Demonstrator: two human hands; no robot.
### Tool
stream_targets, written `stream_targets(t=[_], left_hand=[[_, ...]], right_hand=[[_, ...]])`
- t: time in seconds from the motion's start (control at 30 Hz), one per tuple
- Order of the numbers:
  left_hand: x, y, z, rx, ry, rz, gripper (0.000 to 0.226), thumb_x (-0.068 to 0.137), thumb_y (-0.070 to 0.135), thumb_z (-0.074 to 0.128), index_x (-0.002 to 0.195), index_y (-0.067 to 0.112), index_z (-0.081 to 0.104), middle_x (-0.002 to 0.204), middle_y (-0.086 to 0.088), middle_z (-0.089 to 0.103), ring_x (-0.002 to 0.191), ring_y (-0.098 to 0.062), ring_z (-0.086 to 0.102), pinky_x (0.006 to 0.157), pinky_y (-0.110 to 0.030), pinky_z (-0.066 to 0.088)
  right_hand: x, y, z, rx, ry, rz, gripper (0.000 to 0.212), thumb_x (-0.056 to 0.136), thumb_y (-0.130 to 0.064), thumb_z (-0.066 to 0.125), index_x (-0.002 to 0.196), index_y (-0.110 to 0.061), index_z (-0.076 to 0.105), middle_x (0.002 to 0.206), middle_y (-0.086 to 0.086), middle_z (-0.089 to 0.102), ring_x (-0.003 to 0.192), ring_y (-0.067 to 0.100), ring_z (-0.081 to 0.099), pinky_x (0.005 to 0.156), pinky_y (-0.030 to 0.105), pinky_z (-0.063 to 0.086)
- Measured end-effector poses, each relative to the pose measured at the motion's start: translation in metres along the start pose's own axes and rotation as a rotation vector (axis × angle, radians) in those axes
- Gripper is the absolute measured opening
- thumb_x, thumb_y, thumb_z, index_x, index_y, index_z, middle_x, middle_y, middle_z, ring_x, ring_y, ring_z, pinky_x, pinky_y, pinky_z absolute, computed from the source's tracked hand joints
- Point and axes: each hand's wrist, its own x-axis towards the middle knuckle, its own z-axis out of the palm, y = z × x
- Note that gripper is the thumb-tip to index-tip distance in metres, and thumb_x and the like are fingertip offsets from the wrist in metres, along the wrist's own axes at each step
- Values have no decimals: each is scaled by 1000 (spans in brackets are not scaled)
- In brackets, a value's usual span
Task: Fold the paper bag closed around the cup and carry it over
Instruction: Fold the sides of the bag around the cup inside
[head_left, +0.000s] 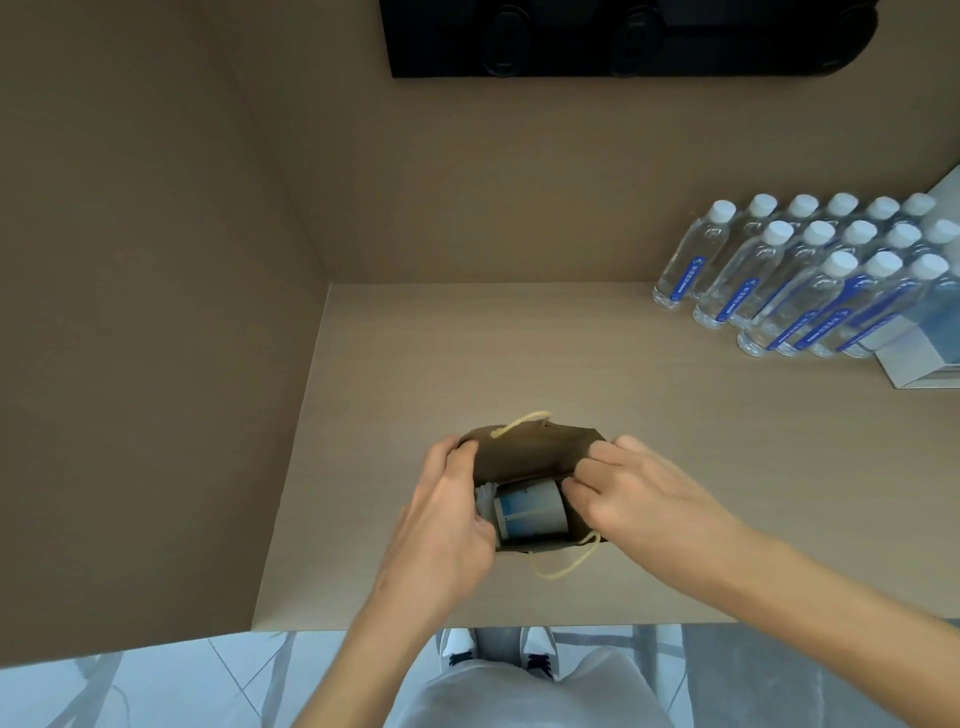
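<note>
Left hand (447, 512) grips the left side of the bag (530, 452); right hand (639, 493) pinches its right side. One bag stands on the desk (467, 353) toward the front edge, with one cup (530, 512) visible through the open mouth. The far flap leans inward; closure appears begun, not finished, and carrying remains. Two cord handles show. Near the back right corner stand about sixteen bottles (810, 275), some partly hidden, beside a box (914, 358).

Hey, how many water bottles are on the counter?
14 bottles show caps, clustered at the far right of the counter: six in the back row, five in the middle, three in front. More may be cut off at the right edge.
</note>
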Motion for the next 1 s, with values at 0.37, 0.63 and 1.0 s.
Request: stream_targets(t=[0.37, 0.63, 1.0], left_hand=[[-6, 8, 11, -75, 65, 19, 72, 72, -1, 50, 138, 25, 37, 143, 13, 31, 105, -28, 58, 89, -36, 49], [-6, 13, 13, -91, 23, 33, 72, 71, -3, 46, 137, 26, 37, 144, 14, 32, 109, -31, 57, 91, -43, 49], [-1, 15, 14, -81, -19, 34, 75, 74, -2, 45, 143, 21, 31, 149, 11, 25, 113, -33, 54, 93, -43, 46]], right_hand=[[69, 0, 23, 386, -730, 299, 23, 91, -2, 48, 70, -10, 51, 66, 4, 53, 54, 17, 50, 47, 26, 39], [83, 11, 60, 737, -849, 673, 16, 97, -11, 44, 92, -3, 57, 92, 15, 63, 64, 23, 63, 58, 30, 58], [96, 11, 66, 980, -853, 894, 14, 96, -11, 43, 85, -9, 52, 64, 6, 47, 43, 13, 40, 35, 18, 33]])
